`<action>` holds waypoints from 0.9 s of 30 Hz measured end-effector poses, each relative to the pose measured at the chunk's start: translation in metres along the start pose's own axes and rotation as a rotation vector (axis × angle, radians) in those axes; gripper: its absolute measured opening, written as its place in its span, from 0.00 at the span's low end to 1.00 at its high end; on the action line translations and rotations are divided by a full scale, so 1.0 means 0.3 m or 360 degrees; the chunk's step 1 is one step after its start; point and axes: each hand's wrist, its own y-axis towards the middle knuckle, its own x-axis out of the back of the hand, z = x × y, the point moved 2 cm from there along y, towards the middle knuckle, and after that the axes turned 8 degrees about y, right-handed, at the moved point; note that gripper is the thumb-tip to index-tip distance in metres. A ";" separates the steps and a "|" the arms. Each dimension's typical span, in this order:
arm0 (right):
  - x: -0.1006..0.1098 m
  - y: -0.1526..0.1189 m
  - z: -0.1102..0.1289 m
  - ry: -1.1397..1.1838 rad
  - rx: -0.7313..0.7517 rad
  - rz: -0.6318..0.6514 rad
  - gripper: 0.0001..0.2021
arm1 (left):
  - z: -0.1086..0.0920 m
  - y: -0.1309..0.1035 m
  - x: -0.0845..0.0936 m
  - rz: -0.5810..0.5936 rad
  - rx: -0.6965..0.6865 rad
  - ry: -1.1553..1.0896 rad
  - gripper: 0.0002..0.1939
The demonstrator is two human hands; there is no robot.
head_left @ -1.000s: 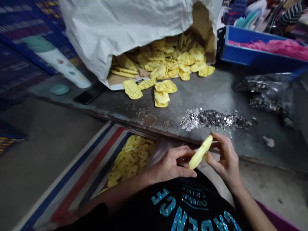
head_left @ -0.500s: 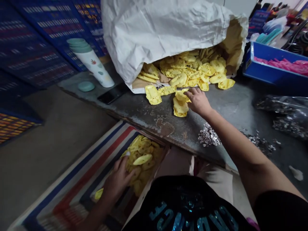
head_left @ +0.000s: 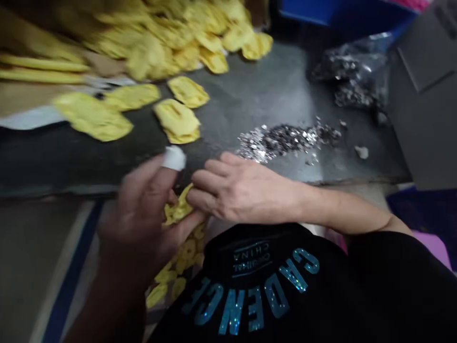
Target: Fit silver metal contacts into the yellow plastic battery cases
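Observation:
A thin yellow molded part (head_left: 179, 206) is between my two hands, just off the table's front edge. My right hand (head_left: 233, 190) has its fingers curled closed on the part's right side. From the left, my left hand (head_left: 143, 209), smeared by motion, has its thumb and curled fingers about the same part. A white cover (head_left: 174, 158) sits on one of its fingertips, which points up. Beyond the hands, two loose yellow parts, a nearer one (head_left: 177, 121) and a farther one (head_left: 188, 92), lie on the dark table (head_left: 228, 100).
A heap of yellow parts (head_left: 178, 43) spills from a bag at the back left. Small shiny metal pieces (head_left: 285, 140) lie on the right, before a clear bag (head_left: 357, 71) of more. Below the hands, yellow parts (head_left: 167, 278) fill a striped sack.
My right hand has come back from the loose parts by the bag to the table's front edge. My left hand has risen from the striped sack to meet it. The view has turned and moved closer.

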 end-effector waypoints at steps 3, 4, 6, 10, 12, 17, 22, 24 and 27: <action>-0.042 -0.206 0.074 0.0408 -0.0284 -0.0058 0.18 | -0.109 0.043 -0.106 0.0413 -0.0081 -0.0077 0.36; -0.054 -0.288 0.078 0.0575 -0.0399 -0.0154 0.17 | -0.142 0.042 -0.150 0.0572 0.0053 -0.0215 0.35; -0.067 -0.462 0.059 0.0841 -0.0630 -0.0441 0.18 | -0.197 0.026 -0.240 0.0880 0.0425 -0.0533 0.39; -0.067 -0.773 -0.067 0.0645 -0.1319 -0.1001 0.09 | -0.240 -0.003 -0.354 0.1183 0.1036 -0.1257 0.37; -0.076 -0.853 -0.141 0.0442 -0.1538 -0.0970 0.06 | -0.238 -0.011 -0.369 0.1237 0.1140 -0.1467 0.30; -0.120 -0.816 -0.268 0.0215 -0.1525 -0.0472 0.12 | -0.234 -0.032 -0.357 0.1161 0.1237 -0.1644 0.26; -0.128 -0.770 -0.268 0.0128 -0.1471 -0.0189 0.10 | -0.254 -0.040 -0.357 0.0985 0.1283 -0.1685 0.26; -0.124 -0.797 -0.237 0.0074 -0.1475 -0.0187 0.10 | -0.265 -0.035 -0.363 0.0962 0.1302 -0.1722 0.27; -0.117 -0.859 -0.179 -0.0015 -0.1496 -0.0265 0.10 | -0.278 -0.021 -0.375 0.0896 0.1333 -0.1793 0.27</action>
